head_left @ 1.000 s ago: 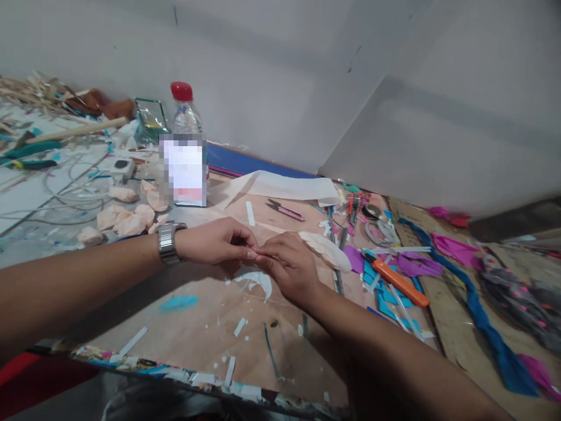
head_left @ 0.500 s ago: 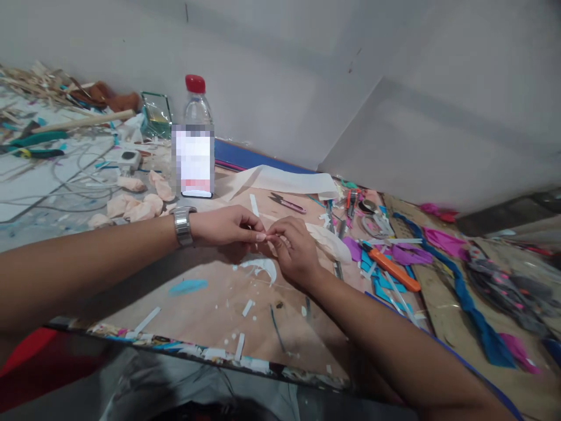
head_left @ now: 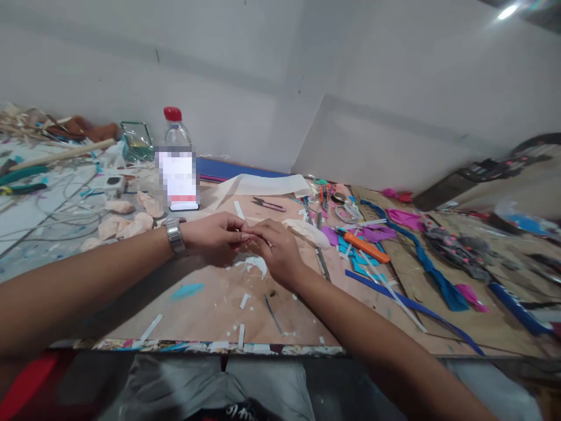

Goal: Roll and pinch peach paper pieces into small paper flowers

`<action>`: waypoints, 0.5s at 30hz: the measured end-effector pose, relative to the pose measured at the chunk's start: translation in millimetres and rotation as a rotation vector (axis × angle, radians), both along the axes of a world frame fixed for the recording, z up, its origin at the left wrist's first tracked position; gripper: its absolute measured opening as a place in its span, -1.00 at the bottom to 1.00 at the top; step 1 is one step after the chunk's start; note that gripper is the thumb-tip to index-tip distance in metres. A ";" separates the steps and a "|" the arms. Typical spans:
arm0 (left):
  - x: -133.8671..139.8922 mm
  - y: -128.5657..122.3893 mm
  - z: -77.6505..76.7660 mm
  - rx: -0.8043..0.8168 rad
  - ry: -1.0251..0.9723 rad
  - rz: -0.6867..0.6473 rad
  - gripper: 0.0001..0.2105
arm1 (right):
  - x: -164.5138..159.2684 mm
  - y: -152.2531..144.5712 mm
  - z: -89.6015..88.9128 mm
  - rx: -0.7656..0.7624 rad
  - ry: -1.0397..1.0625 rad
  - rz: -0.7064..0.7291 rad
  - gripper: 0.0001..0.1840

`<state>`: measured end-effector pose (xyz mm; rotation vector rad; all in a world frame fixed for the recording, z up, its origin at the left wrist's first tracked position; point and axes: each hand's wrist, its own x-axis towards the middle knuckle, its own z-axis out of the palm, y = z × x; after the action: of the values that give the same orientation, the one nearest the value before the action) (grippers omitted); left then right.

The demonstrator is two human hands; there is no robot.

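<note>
My left hand point(head_left: 218, 230), with a metal watch point(head_left: 176, 235) on its wrist, is closed in a pinch above the wooden board point(head_left: 197, 316). My right hand point(head_left: 277, 248) meets it fingertip to fingertip, also pinched. Whatever lies between the fingers is too small or hidden to make out. A pale cream strip point(head_left: 310, 233) shows just beyond my right hand; whether it reaches into the fingers I cannot tell. Behind the hands lie small thread snips point(head_left: 269, 204) and a wide cream strip point(head_left: 274, 184). A thin white scrap point(head_left: 254, 266) is on the board below the fingers.
A red-capped bottle point(head_left: 177, 134) stands behind an upright phone point(head_left: 182, 181). Peach-coloured pieces point(head_left: 127, 225) and cables lie at left. To the right are an orange cutter point(head_left: 363, 245), purple and blue scraps, and a blue ribbon point(head_left: 429, 269). A wall rises behind.
The camera view has shifted, so the table sits differently in the frame. My hands stay pinched together; the right fingers now lie further over the fingertips, with that thumb less visible.
</note>
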<state>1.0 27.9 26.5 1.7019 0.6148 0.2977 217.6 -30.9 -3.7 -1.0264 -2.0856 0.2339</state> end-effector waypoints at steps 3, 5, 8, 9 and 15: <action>2.8 -2.0 2.0 -0.013 0.008 0.036 -0.53 | 3.6 2.9 1.2 0.108 -0.023 0.000 -0.78; 5.1 -3.9 2.9 -0.004 0.020 0.077 -0.56 | 7.7 5.4 0.6 0.123 -0.039 0.015 -0.81; 7.1 -6.1 3.3 0.006 0.037 0.108 -0.60 | 13.8 8.6 -2.6 0.068 -0.046 0.072 -0.80; 7.5 -6.5 3.2 0.006 0.041 0.112 -0.61 | 15.5 9.3 -3.9 0.051 -0.035 0.084 -0.79; 8.3 -9.7 3.9 -0.063 0.086 0.105 -0.56 | 20.4 8.4 -6.2 0.027 -0.013 0.082 -0.77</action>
<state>9.3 18.2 30.4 1.6315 0.7712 0.2776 238.0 -22.5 -10.0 -0.9300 -2.1395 0.2400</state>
